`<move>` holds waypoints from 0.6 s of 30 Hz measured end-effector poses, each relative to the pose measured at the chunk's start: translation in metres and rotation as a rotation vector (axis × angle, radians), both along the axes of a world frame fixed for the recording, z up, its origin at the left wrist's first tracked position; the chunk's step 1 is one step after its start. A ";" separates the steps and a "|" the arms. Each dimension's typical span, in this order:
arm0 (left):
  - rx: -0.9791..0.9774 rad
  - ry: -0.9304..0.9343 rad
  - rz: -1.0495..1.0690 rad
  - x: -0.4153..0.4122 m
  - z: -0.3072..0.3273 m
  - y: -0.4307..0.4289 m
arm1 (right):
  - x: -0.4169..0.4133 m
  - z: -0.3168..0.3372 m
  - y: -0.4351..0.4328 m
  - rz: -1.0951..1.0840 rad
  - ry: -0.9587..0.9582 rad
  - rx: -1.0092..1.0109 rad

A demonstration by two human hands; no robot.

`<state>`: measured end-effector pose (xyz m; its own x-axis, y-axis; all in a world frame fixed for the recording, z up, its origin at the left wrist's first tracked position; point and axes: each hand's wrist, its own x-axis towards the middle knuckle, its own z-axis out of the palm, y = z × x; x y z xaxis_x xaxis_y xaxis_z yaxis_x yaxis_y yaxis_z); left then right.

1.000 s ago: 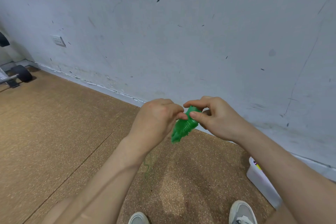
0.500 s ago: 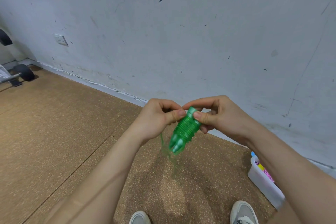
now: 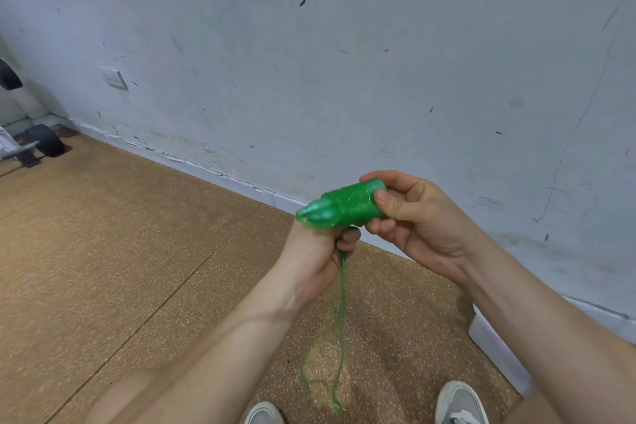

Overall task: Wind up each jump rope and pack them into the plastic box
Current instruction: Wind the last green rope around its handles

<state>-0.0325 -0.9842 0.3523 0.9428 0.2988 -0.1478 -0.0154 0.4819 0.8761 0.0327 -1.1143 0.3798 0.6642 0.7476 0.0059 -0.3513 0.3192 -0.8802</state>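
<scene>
Right hand pinches green jump rope bundle mid-frame; left hand fisted around trailing cord; plastic box lower right.

Cork floor, wall socket, maybe dumbbell

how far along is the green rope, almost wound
Partly. Many green turns already sit around the handles, pinched in the right hand. The left hand feeds the cord, but a loose tail hangs to the floor. Packing into the plastic box remains.
</scene>
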 end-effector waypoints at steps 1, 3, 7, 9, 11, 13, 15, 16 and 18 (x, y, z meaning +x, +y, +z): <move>0.066 -0.018 0.041 0.000 -0.002 -0.001 | -0.001 -0.002 0.001 -0.025 0.016 -0.001; 0.172 -0.026 0.128 0.000 -0.005 -0.005 | -0.003 -0.004 0.004 -0.085 0.042 -0.020; 0.428 0.034 0.147 -0.002 -0.009 -0.015 | -0.001 -0.005 0.009 -0.273 0.078 -0.038; 0.840 0.060 0.114 -0.005 -0.008 -0.017 | 0.002 -0.005 0.009 -0.375 0.019 -0.115; 1.411 0.030 0.086 -0.009 -0.007 -0.016 | 0.002 -0.009 0.009 -0.441 -0.149 -0.257; 1.804 -0.023 0.090 -0.014 -0.003 -0.016 | 0.000 -0.013 0.011 -0.483 -0.294 -0.373; 2.095 -0.004 0.091 -0.017 0.003 -0.015 | -0.001 -0.016 0.013 -0.536 -0.458 -0.494; 2.188 -0.001 0.103 -0.018 0.004 -0.013 | -0.001 -0.017 0.014 -0.560 -0.545 -0.555; 2.246 -0.043 0.175 -0.015 0.006 -0.005 | 0.002 -0.016 0.012 -0.575 -0.630 -0.634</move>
